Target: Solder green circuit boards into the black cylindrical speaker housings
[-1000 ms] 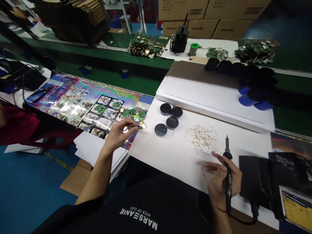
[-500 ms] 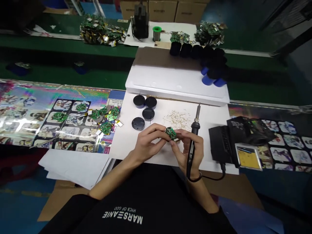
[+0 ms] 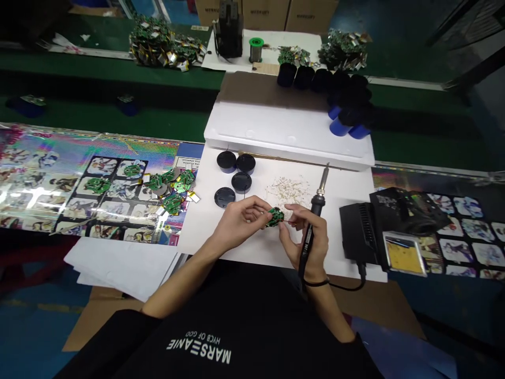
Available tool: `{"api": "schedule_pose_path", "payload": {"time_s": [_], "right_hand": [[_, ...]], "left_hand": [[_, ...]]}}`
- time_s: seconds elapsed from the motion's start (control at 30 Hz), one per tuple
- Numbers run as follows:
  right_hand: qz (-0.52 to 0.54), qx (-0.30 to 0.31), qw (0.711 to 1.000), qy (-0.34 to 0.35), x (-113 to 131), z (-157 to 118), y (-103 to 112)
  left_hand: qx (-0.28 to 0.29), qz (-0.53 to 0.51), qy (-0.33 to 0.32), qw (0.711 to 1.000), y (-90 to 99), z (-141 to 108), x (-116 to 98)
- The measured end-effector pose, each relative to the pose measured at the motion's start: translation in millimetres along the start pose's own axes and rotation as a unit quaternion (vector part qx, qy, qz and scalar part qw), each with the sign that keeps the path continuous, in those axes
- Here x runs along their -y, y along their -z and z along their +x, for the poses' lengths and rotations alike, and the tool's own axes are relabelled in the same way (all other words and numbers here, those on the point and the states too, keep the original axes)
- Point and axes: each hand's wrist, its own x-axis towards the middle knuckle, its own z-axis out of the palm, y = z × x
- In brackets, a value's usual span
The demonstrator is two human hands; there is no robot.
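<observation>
My left hand [image 3: 245, 221] pinches a small green circuit board [image 3: 275, 216] between thumb and fingers above the white work surface [image 3: 213, 231]. Close by on the right, my right hand [image 3: 306, 237] is closed around a soldering iron [image 3: 311, 231], whose metal tip points up and away from the board. The right thumb and fingertips are near the board's right edge, where a thin reddish strand seems to show. Small pale scraps [image 3: 290, 190] lie scattered just beyond the hands. Several round black-topped caps [image 3: 241, 182] stand to the left of the scraps.
Several green boards [image 3: 172, 203] lie at left on patterned sheets [image 3: 106, 210]. At right are a black station box [image 3: 358, 231] and a tray with a yellow sponge [image 3: 404, 255]. A white foam block [image 3: 268, 123] carries dark blue cups [image 3: 339, 126]. Behind stands a solder spool [image 3: 256, 51].
The circuit board has turned in my left hand, and the left fingers have curled. My right fingers have drawn slightly away from its edge. The view has shifted slightly.
</observation>
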Motion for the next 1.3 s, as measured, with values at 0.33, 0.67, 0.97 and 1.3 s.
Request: {"api": "schedule_pose_path", "payload": {"time_s": [0.33,0.67,0.97,1.3], "right_hand": [[-0.001,0.098,0.994,0.047,-5.9,1.5,-2.5],[-0.028,0.041,0.999,-0.010,-14.0,-2.3,7.9],[-0.034,0.070,0.997,-0.029,-17.7,-13.3,20.8],[-0.100,0.142,0.984,0.037,-22.4,-10.7,16.6]], "left_hand": [[-0.037,-0.113,0.045,0.992,-3.9,-18.2,16.0],[-0.103,0.297,-0.083,0.946,101.1,-29.1,29.5],[0.000,0.284,-0.163,0.945,35.6,-26.3,55.4],[-0.027,0.183,-0.144,0.972,16.7,-6.3,40.3]]}}
